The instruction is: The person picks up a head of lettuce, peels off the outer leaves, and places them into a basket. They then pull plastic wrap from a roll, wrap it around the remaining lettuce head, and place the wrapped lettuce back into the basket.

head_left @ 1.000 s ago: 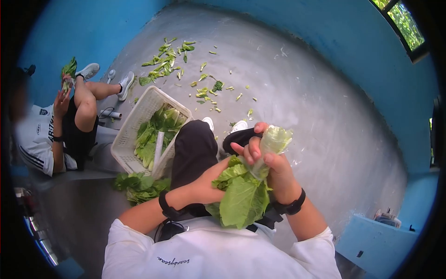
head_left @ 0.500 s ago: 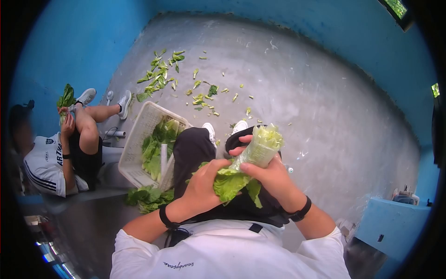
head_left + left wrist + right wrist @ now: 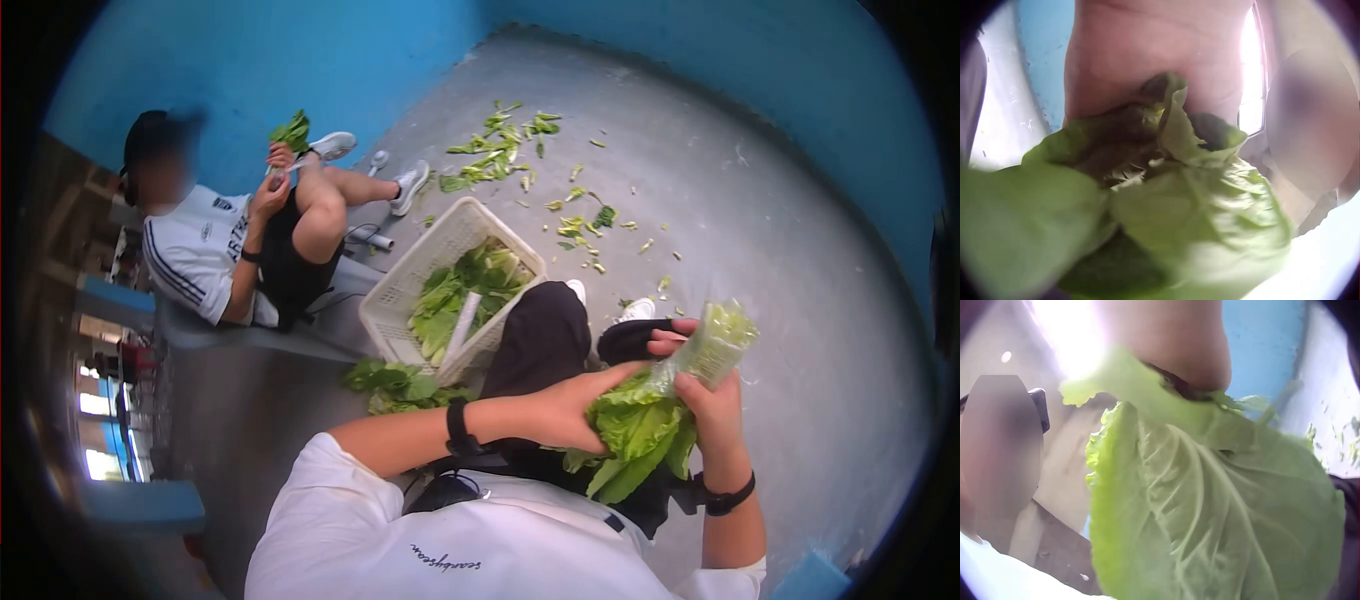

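A bunch of leafy greens is held over the lap in the head view. Clear plastic wrap surrounds its pale stem end, which points up and away. My left hand grips the leafy part from the left side, its fingers mostly hidden among the leaves. Around the wrapped stems, my right hand curls with the thumb on the near side and fingers beyond. Leaves spread below the palm in the left wrist view. One broad veined leaf fills much of the right wrist view.
A white plastic basket stands left of my knees, with greens and a white tube in it. More greens lie beside it. Trimmed leaf scraps litter the grey floor. At the left, another person sits holding greens.
The head view has swung left, so the basket and seated person appear farther right. Both hands keep hold of the wrapped greens; the leaves now fan out more toward my body than half a second ago.
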Tool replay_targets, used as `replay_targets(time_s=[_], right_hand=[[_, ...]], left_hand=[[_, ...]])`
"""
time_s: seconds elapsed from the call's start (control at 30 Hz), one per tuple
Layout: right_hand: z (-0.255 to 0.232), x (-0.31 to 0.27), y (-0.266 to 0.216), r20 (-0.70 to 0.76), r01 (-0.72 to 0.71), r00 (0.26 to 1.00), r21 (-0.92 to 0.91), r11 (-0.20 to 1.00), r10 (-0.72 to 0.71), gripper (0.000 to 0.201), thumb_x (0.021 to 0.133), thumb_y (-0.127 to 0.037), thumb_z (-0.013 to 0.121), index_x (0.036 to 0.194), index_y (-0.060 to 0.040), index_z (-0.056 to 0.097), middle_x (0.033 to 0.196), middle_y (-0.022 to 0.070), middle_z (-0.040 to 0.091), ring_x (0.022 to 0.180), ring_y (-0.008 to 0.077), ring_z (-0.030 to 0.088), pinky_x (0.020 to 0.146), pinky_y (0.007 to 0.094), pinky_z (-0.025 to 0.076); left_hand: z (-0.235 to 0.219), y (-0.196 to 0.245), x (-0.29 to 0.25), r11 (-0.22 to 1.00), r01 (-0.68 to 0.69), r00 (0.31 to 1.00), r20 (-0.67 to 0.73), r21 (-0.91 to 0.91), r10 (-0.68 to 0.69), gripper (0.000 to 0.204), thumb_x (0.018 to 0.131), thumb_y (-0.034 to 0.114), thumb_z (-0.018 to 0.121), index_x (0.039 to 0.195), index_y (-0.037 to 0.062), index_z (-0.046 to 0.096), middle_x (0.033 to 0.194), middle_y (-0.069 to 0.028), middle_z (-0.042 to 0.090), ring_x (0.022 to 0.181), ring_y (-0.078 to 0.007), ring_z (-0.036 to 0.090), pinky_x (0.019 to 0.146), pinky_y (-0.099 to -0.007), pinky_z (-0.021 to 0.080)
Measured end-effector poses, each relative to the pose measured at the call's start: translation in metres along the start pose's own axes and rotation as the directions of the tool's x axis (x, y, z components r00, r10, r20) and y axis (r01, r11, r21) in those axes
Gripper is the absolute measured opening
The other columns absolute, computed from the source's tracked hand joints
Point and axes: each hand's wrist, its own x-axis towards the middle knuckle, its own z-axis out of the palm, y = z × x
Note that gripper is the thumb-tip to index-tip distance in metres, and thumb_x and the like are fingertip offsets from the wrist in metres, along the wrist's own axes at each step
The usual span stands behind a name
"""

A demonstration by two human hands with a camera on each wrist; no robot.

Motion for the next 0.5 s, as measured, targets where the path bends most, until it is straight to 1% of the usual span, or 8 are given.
replay_targets(time_s=[0.07,0.1,0.17,0.23,0.33,0.37,0.47,0.5], right_hand=[[-0.004,0.002,0.0,0.034,-0.03,0.999,-0.058,0.998,0.032,0.082,0.079,-0.031,0.079,0.145,0.001,0.042,0.13,0.018,0.063,0.122,0.025,0.06,0.105,0.0396,0.047],[-0.003,0.006,-0.002,0.053,-0.037,0.998,-0.1,0.994,0.042,0.089,0.078,-0.037,0.081,0.147,0.0011,0.04,0.133,0.0185,0.061,0.124,0.0251,0.059,0.106,0.0395,0.046],[0.006,0.013,-0.007,0.126,-0.023,0.992,-0.04,0.999,0.028,0.101,0.076,-0.047,0.082,0.152,0.001,0.035,0.139,0.0186,0.057,0.128,0.0253,0.055,0.106,0.0395,0.045],[0.012,0.016,-0.008,0.184,-0.039,0.982,0.008,0.999,0.037,0.111,0.077,-0.055,0.081,0.156,0.0012,0.027,0.147,0.0196,0.049,0.134,0.0275,0.05,0.11,0.041,0.041],[0.005,0.026,0.009,0.112,0.091,0.99,-0.019,0.996,-0.088,0.111,0.079,-0.056,0.08,0.156,0.0022,0.025,0.148,0.0206,0.047,0.138,0.0294,0.046,0.115,0.0432,0.035],[0.002,0.034,0.004,0.178,0.093,0.98,-0.029,0.995,-0.087,0.106,0.081,-0.054,0.078,0.157,-0.001,0.028,0.15,0.021,0.046,0.142,0.0301,0.043,0.118,0.0443,0.03],[-0.037,0.043,0.012,0.044,0.017,0.999,-0.332,0.943,-0.003,0.096,0.083,-0.05,0.076,0.156,-0.006,0.032,0.149,0.0199,0.048,0.141,0.0296,0.044,0.118,0.0443,0.03],[-0.052,0.043,0.021,0.03,0.022,0.999,-0.402,0.916,-0.011,0.08,0.09,-0.038,0.071,0.156,-0.0094,0.036,0.147,0.0191,0.05,0.139,0.0292,0.045,0.116,0.0426,0.032]], left_hand=[[-0.005,-0.01,0.0,0.998,-0.037,0.996,0.084,0.041,0.033,0.075,0.077,0.005,0.08,0.143,0.0026,0.045,0.128,-0.0078,0.061,0.115,-0.0132,0.057,0.1,-0.0316,0.047],[-0.01,-0.011,-0.001,0.999,-0.042,0.995,0.089,0.028,0.04,0.069,0.077,0.006,0.081,0.139,0.0025,0.048,0.127,-0.0073,0.062,0.115,-0.0128,0.058,0.1,-0.0315,0.047],[-0.019,-0.01,-0.005,0.998,-0.06,0.994,0.097,0.006,0.059,0.059,0.078,0.006,0.081,0.13,0.0022,0.054,0.125,-0.0063,0.064,0.114,-0.012,0.058,0.099,-0.0314,0.047],[-0.03,-0.01,-0.007,0.99,-0.138,0.99,0.015,0.0,0.138,0.06,0.079,0.006,0.081,0.132,0.0026,0.053,0.125,-0.0063,0.064,0.115,-0.0114,0.058,0.1,-0.0314,0.047],[-0.049,-0.01,-0.016,0.982,-0.182,0.975,-0.116,0.048,0.187,0.061,0.08,0.005,0.08,0.135,0.0025,0.052,0.127,-0.0068,0.064,0.118,-0.0118,0.057,0.103,-0.0315,0.046],[-0.057,-0.008,-0.024,0.977,-0.195,0.96,-0.187,0.083,0.207,0.062,0.081,0.005,0.079,0.136,0.0026,0.051,0.128,-0.0072,0.064,0.118,-0.0125,0.057,0.103,-0.0315,0.045],[-0.095,-0.007,-0.06,0.941,-0.172,0.905,-0.331,0.292,0.268,0.067,0.082,0.007,0.08,0.141,0.0027,0.049,0.129,-0.0076,0.064,0.118,-0.0141,0.058,0.104,-0.0316,0.045],[-0.11,-0.003,-0.077,0.932,-0.132,0.889,-0.376,0.337,0.262,0.067,0.082,0.007,0.08,0.141,0.0025,0.049,0.129,-0.0077,0.064,0.118,-0.0143,0.058,0.105,-0.0317,0.045]])
